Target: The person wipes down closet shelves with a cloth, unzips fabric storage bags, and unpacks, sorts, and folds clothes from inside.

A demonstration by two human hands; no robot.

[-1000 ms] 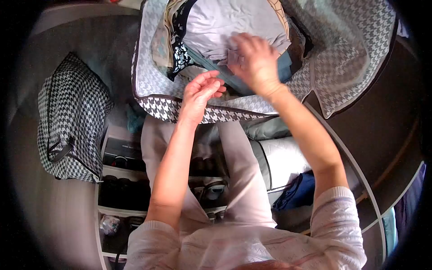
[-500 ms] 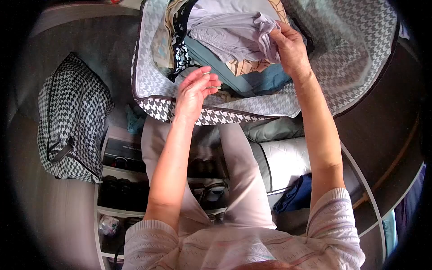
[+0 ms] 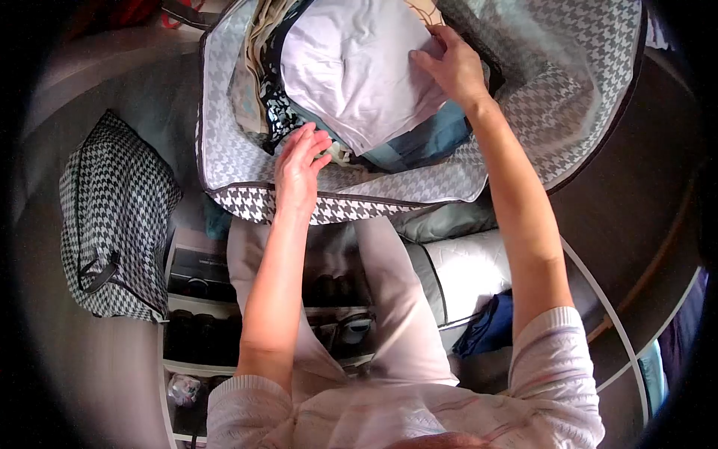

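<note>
A houndstooth storage bag (image 3: 262, 208) stands open before me, packed with folded clothes. On top of them a pale lavender garment (image 3: 351, 71) lies spread out. My right hand (image 3: 456, 71) rests at its right edge, thumb and fingers apart. Over the bag's front left part is my left hand (image 3: 299, 168), fingers loosely spread and holding nothing. Close to its fingertips are a black-and-white patterned cloth (image 3: 281, 116) and the lavender garment's lower edge. Blue-grey clothing (image 3: 426, 142) shows beneath the garment, and beige folded fabric (image 3: 250, 82) lines the left side.
A second, closed houndstooth bag (image 3: 112, 217) stands at the left. Below are shelves with dark shoes (image 3: 198, 329). A white quilted bundle (image 3: 475, 269) and a navy cloth (image 3: 486, 325) lie beside my right leg. Something red (image 3: 112, 16) is at the upper left.
The lavender garment, bunched in my right hand before, now lies flattened over the pile. My right hand has loosened from it and shifted slightly left and up. The view has moved a little.
</note>
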